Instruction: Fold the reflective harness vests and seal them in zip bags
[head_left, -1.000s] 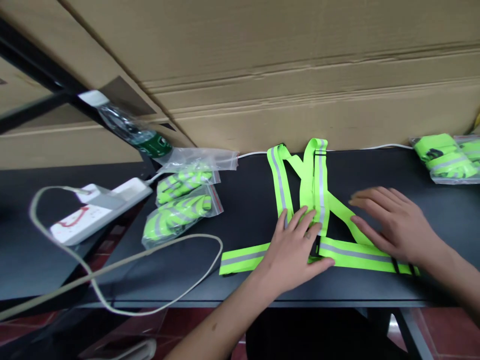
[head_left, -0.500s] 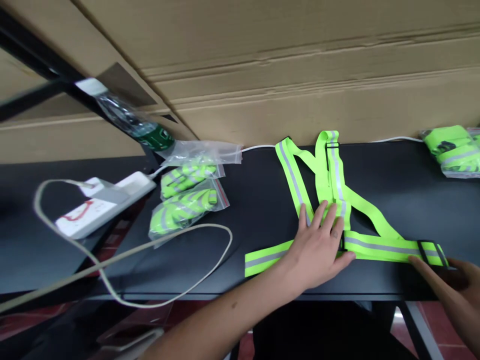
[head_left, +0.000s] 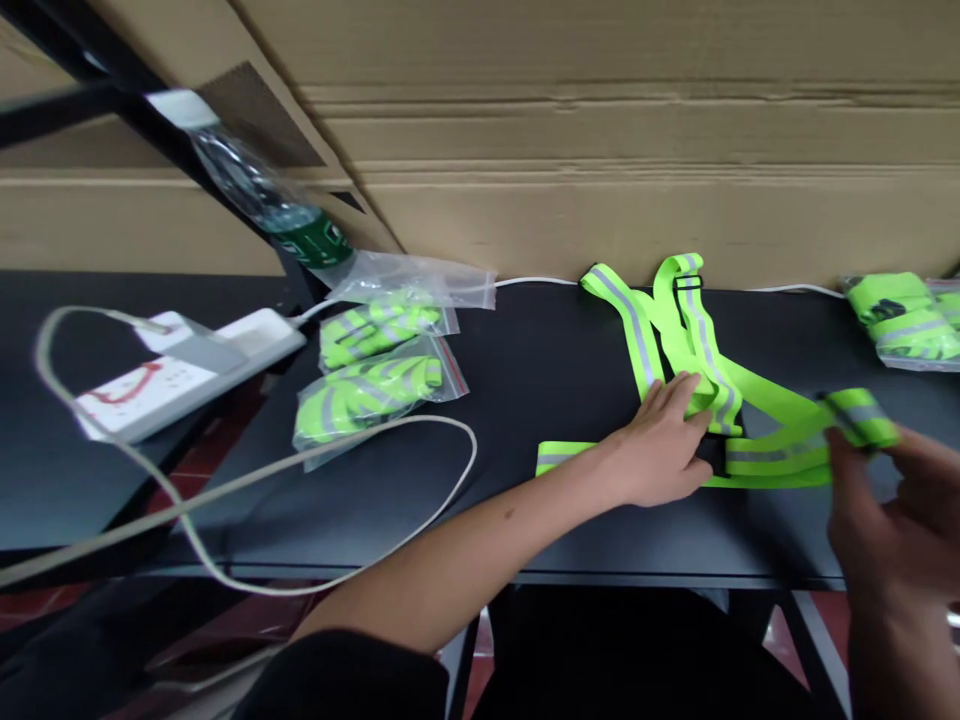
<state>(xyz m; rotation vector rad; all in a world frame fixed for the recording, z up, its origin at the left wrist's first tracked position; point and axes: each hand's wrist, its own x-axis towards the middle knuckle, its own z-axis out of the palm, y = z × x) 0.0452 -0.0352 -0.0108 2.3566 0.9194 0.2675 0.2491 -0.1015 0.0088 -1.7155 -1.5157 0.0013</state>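
A lime-yellow reflective vest (head_left: 765, 395) made of elastic straps with grey stripes lies on the black tabletop. My left hand (head_left: 664, 450) rests on the middle of it, fingers stretched flat over the straps and partly hiding the junction. At the right, my right hand (head_left: 892, 520) pinches the looped end of the waist strap by its black buckle (head_left: 836, 415) and holds it up off the surface. The shoulder straps reach back toward the cardboard, one carrying a black slider (head_left: 689, 283). The left end of the waist strap (head_left: 566, 453) shows beside my forearm.
Bagged folded vests lie at left (head_left: 367, 400) and far right (head_left: 911, 320). A white power strip (head_left: 187, 370) with a plugged-in charger and looping cable (head_left: 405, 425) occupies the left side. A plastic bottle (head_left: 255, 180) leans beside the frame; cardboard (head_left: 600, 140) stands behind.
My right hand has lifted the right end of the waist strap and brought it up and slightly left. The vest has bunched somewhat under my left hand, and the camera view has shifted.
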